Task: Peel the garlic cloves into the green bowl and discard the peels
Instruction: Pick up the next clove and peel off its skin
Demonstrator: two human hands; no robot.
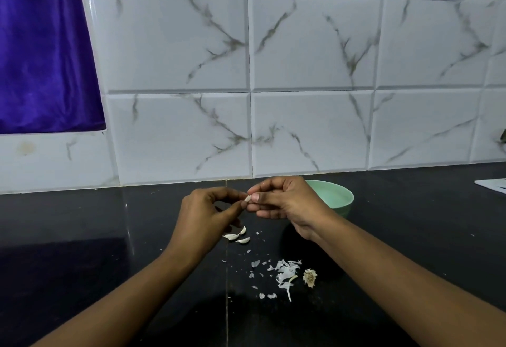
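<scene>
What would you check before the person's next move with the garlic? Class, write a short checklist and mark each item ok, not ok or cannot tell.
1. Grip on the clove: ok, the left hand and right hand both pinch it.
2. Is the clove fully peeled: cannot tell, fingertips hide most of it.
3. Is the green bowl upright and close: ok, it stands just behind the right hand.
4. Contents of the green bowl: cannot tell, the right hand covers part of it.
5. Are the peels discarded: not ok, they lie scattered on the counter beside the root stub.
6. More garlic at hand: ok, loose cloves lie below the left hand.
</scene>
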